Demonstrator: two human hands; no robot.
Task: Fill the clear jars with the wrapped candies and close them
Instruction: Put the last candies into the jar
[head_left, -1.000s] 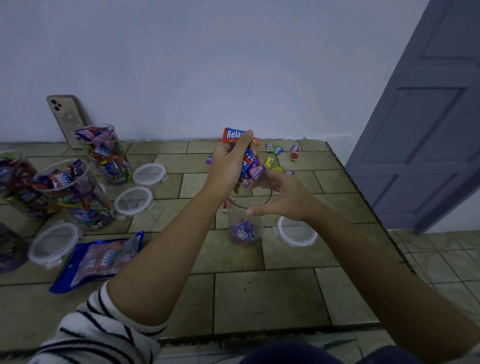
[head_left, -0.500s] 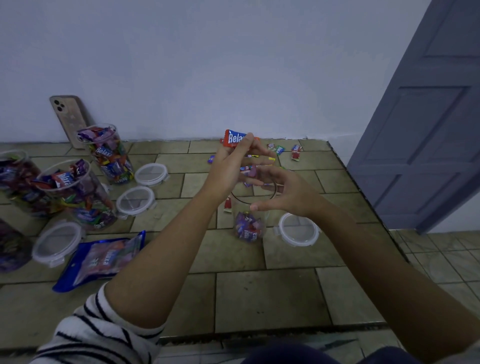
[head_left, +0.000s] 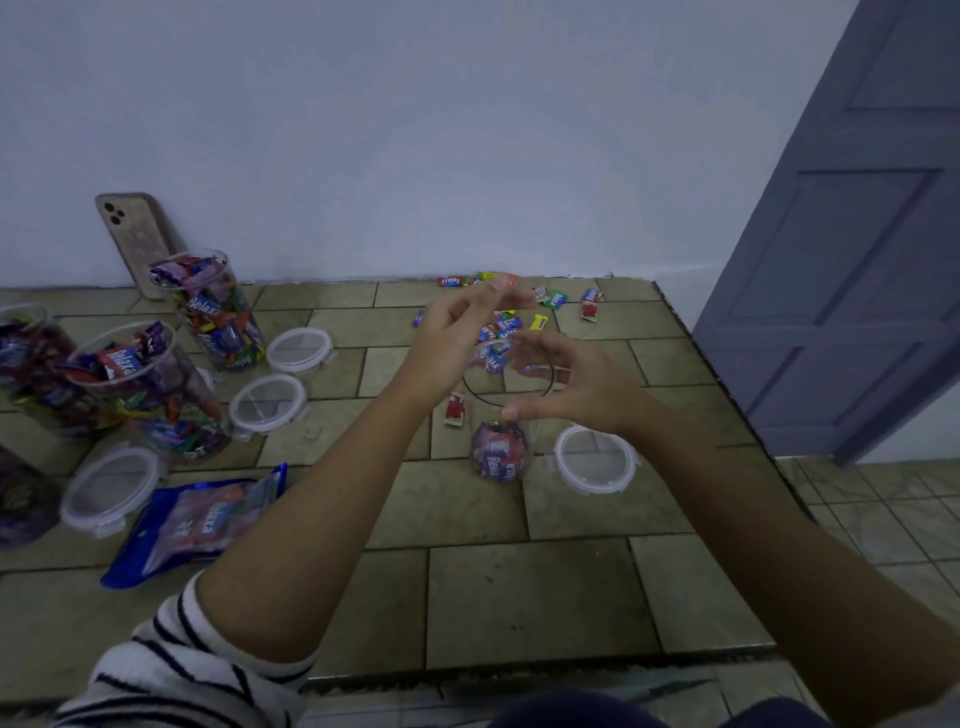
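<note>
The left hand (head_left: 457, 338) hovers with fingers loosely spread, blurred and empty. The right hand (head_left: 576, 384) is cupped, relaxed, holding nothing. Directly beneath both stands the clear jar (head_left: 501, 452) on the counter (head_left: 519, 587), with wrapped candies (head_left: 556, 299) scattered beyond the hands.

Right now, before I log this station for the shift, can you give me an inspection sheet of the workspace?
Surface: tiled ledge, lower floor to its right.
Job's things: jar open, candies only at its bottom; lid beside it; loose candies near the wall; filled jars on the left, uncovered, three lids near them.
Clutter: blue candy bag; phone leaning on the wall.
Grippers: left hand open above the jar; right hand cupped at its rim, grip unclear.
Cables: nothing seen.
Surroundings: pale wall, grey door on the right.
</note>
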